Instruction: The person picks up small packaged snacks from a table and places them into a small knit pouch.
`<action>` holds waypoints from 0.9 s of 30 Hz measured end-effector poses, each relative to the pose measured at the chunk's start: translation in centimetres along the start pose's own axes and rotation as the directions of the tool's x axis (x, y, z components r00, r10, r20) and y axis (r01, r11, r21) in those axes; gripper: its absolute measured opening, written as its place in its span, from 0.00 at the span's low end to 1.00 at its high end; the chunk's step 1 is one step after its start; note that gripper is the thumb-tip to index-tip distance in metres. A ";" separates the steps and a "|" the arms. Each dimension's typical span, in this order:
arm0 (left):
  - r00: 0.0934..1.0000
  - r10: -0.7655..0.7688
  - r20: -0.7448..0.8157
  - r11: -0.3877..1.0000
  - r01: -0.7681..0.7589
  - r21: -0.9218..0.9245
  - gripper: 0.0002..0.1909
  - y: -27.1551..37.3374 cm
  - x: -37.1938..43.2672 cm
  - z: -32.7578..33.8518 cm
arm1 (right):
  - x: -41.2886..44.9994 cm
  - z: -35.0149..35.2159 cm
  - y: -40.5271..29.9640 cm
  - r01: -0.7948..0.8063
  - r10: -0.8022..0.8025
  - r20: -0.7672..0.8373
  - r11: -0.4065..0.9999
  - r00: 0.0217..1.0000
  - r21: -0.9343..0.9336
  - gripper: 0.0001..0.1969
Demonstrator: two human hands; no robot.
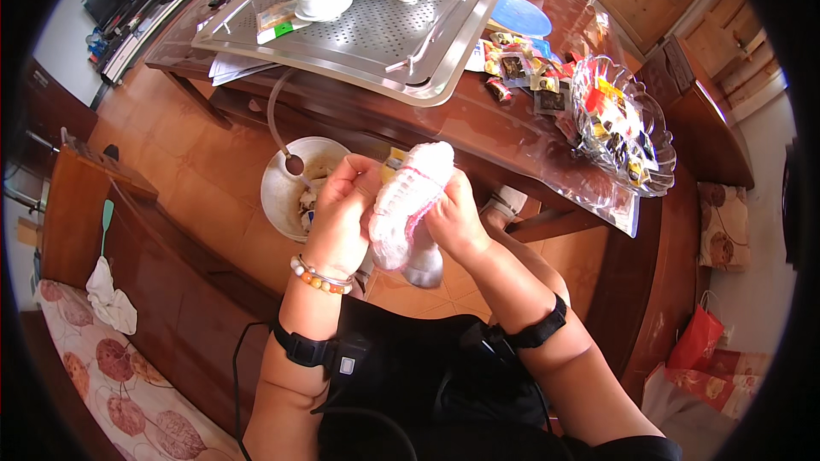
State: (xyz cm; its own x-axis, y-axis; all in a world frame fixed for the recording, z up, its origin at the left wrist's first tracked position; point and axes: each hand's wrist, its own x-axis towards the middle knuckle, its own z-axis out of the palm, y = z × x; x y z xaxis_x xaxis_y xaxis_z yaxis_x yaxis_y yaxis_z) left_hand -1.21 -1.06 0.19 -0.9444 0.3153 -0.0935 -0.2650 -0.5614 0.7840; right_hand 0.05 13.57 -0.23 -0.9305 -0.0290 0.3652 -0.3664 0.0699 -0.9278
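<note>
In front of me I hold a white knitted slipper or sock with pink trim (413, 202), its length running up and down between my hands. My left hand (343, 214) grips its left side, with the thumb and fingers bent against it. My right hand (458, 214) is closed on its right side, fingers partly hidden behind the knit. Below hangs or stands a white piece with a greyish rounded end (424, 266); I cannot tell whether it joins the knitted piece. A small yellow thing (392, 163) shows behind the knit.
A white bucket (275, 195) with refuse and a drain hose stands by my left hand. Ahead, a wooden table (512, 141) bears a metal tea tray (384, 70) with cups, scattered wrapped snacks (512, 67) and a glass bowl (660, 166). A cushioned wooden bench (186, 307) lies left.
</note>
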 end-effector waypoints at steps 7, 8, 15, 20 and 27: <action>0.999 0.010 0.052 0.988 -0.002 -0.158 0.05 0.3 0.2 -0.3 | 0.0 -0.1 -0.6 -0.040 0.023 0.072 0.966 0.997 0.256 0.11; 0.997 -0.009 0.073 0.995 0.016 -0.098 0.04 0.2 -0.1 0.3 | 0.0 0.0 -0.2 0.003 -0.008 0.038 0.989 0.999 0.145 0.10; 0.957 -0.201 0.208 0.949 0.243 -0.201 0.04 0.4 -0.3 0.1 | -0.1 -0.6 -0.5 0.098 -0.096 0.023 0.968 0.995 -0.229 0.07; 0.946 -0.213 0.244 0.860 0.300 -0.413 0.04 0.3 -0.2 -0.1 | -0.5 -0.5 0.1 -0.165 0.153 0.063 0.917 0.986 0.363 0.07; 0.921 -0.348 0.177 0.910 0.377 -0.174 0.13 1.2 -1.2 1.9 | 0.4 -1.0 -0.4 0.283 -0.288 0.013 0.931 0.958 -0.229 0.16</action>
State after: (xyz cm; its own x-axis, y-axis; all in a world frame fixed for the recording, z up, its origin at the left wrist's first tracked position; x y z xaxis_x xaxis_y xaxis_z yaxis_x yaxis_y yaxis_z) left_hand 0.01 -0.67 2.40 -0.7426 0.6213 -0.2500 -0.6312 -0.5245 0.5713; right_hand -0.22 14.52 0.39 -0.7855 -0.0607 0.6159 -0.6049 0.2854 -0.7434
